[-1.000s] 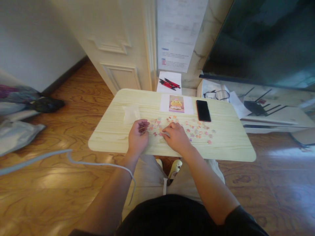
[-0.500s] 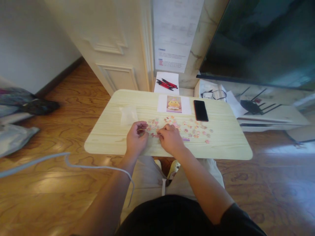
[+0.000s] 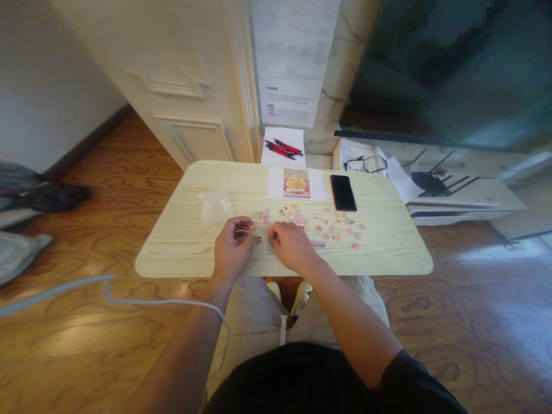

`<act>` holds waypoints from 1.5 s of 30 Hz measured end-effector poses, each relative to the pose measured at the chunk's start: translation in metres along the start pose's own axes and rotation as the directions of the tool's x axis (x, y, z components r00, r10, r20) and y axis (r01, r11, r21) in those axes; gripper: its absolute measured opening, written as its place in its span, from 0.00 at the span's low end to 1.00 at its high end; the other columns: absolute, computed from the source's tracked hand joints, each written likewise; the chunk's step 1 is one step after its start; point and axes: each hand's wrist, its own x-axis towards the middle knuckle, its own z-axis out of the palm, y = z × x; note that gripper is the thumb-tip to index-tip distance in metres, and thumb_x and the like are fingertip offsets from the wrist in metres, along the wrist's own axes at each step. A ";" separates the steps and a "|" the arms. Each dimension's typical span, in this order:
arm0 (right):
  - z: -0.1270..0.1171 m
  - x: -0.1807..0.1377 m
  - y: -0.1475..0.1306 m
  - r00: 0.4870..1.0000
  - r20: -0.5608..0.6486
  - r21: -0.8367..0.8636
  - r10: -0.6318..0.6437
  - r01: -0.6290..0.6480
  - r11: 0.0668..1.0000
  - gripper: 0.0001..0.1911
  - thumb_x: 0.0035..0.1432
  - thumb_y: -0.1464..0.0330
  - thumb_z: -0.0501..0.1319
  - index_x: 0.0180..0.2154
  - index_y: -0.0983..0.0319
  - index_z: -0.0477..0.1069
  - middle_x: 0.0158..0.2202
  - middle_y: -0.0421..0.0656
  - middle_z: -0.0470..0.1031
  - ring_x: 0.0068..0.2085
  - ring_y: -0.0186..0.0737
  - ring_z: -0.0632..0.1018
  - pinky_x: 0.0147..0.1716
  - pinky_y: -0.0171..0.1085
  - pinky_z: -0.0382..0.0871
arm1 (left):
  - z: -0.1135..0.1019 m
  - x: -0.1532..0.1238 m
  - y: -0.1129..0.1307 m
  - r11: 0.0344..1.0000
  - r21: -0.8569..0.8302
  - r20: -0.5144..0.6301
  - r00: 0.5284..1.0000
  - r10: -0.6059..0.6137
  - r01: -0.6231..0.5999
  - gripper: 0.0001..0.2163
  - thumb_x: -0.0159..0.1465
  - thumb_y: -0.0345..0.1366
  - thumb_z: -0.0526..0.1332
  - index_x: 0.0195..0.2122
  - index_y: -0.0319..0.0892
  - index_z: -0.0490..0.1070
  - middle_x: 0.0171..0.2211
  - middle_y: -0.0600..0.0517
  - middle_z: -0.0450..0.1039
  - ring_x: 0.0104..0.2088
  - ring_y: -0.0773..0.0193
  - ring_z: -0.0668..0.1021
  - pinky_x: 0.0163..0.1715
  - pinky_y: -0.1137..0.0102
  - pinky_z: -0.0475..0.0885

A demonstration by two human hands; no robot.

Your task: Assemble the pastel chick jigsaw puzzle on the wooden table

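Observation:
Small pink, orange and pale green jigsaw pieces [image 3: 336, 230] lie loose over the middle of the light wooden table [image 3: 172, 241]. At the left edge of the scatter is my left hand [image 3: 233, 247], fingers curled toward the thumb; what it holds, if anything, is too small to make out. My right hand [image 3: 293, 244] is pinched low over the pieces, its fingertips hiding whatever lies between them. A purple strip of puzzle [image 3: 318, 244] shows just right of that hand. Behind the pieces lies a white sheet with a printed yellow cartoon picture [image 3: 296, 183].
A clear plastic bag [image 3: 216, 207] lies on the table's left side, and a black phone [image 3: 344, 193] at its right rear. Red pens [image 3: 283, 148] rest on paper beyond the back edge. A grey cable [image 3: 164, 301] crosses by my left forearm.
The view has shifted slightly, so the table sits further left. Both hands stay over the pieces; the right keeps its pinch, and the left thumb and fingers look closer together.

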 end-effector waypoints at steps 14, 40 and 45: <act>-0.063 -0.019 0.110 0.972 -0.055 0.179 0.229 -0.216 0.960 0.08 0.59 0.75 0.67 0.37 0.57 0.83 0.40 0.40 0.85 0.41 0.39 0.81 0.43 0.36 0.70 | 0.039 -0.021 0.045 0.780 0.250 0.466 0.778 0.422 -0.573 0.14 0.68 0.34 0.60 0.53 0.47 0.77 0.54 0.49 0.79 0.55 0.53 0.78 0.60 0.55 0.72; -0.057 -0.010 0.088 0.990 -0.033 -0.128 0.140 -0.143 0.981 0.11 0.66 0.75 0.60 0.44 0.60 0.81 0.44 0.47 0.83 0.47 0.43 0.79 0.50 0.37 0.68 | 0.061 -0.025 0.046 0.714 0.338 0.585 0.732 0.350 -0.613 0.19 0.70 0.40 0.59 0.60 0.44 0.76 0.61 0.47 0.77 0.61 0.49 0.75 0.62 0.50 0.71; -0.058 -0.011 0.090 0.990 -0.035 -0.099 0.136 -0.139 0.985 0.11 0.65 0.75 0.60 0.43 0.60 0.81 0.44 0.46 0.83 0.46 0.43 0.79 0.49 0.37 0.68 | 0.061 -0.026 0.046 0.719 0.335 0.574 0.737 0.357 -0.609 0.19 0.69 0.40 0.60 0.60 0.44 0.77 0.60 0.47 0.77 0.60 0.49 0.75 0.63 0.50 0.70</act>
